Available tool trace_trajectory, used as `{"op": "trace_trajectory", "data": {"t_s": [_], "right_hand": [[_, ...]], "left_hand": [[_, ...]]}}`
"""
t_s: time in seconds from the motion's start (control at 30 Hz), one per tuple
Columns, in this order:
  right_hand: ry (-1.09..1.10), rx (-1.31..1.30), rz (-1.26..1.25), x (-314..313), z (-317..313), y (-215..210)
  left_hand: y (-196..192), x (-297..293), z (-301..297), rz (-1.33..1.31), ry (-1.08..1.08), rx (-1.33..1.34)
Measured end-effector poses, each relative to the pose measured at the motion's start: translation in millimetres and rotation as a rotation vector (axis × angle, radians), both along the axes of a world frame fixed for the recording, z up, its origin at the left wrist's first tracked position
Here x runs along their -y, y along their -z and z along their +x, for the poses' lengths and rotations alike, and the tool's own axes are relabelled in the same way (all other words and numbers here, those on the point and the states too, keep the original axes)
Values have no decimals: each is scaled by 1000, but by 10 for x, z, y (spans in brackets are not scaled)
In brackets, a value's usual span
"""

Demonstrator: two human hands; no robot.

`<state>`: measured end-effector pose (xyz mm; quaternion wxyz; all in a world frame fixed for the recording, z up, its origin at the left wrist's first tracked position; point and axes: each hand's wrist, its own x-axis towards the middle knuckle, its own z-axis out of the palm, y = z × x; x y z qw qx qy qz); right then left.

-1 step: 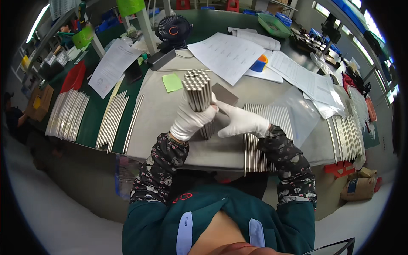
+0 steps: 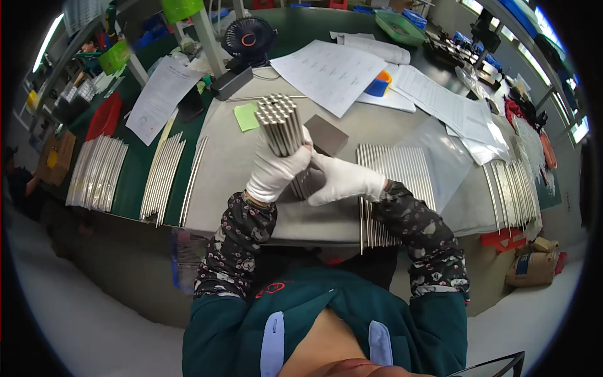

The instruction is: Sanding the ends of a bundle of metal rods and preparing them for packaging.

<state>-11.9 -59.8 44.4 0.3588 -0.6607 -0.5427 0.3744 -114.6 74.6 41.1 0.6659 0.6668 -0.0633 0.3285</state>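
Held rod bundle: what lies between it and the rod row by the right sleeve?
The head view shows the grey block and gloved right hand between them, past the left hand wrapped around the bundle.

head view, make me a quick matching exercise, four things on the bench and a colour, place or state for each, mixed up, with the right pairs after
Things
1. Bundle of metal rods
2. Square paper note
3. Desk fan
4. Clear plastic sheet

Descriptions
A. Yellow-green
B. Lying partly over a row of loose rods
C. Held in the white-gloved left hand
D. Dark, with an orange ring at the hub

Right pairs: 1-C, 2-A, 3-D, 4-B
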Motion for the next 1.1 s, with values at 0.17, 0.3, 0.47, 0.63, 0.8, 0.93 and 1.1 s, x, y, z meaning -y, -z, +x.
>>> {"op": "trace_trajectory", "data": {"t_s": [0.17, 0.3, 0.47, 0.63, 0.8, 0.93, 1.1], "right_hand": [[341, -330, 142, -146, -415, 210], [425, -866, 153, 467, -887, 84], [437, -1336, 263, 1257, -1242, 403], [455, -1379, 396, 1690, -1421, 563], [517, -1391, 459, 1826, -1434, 597], [466, -1491, 547, 1844, -1425, 732], [463, -1469, 465, 1840, -1410, 721]], "left_hand": [[-121, 39, -11, -365, 0, -148], [-217, 451, -91, -611, 165, -407], [11, 910, 12, -67, 449, -458], [-23, 614, 598, 451, 796, -521], [-34, 935, 908, 1864, 373, -74], [134, 1070, 1094, 1884, 329, -59], [114, 967, 1176, 1785, 307, -137]]}}
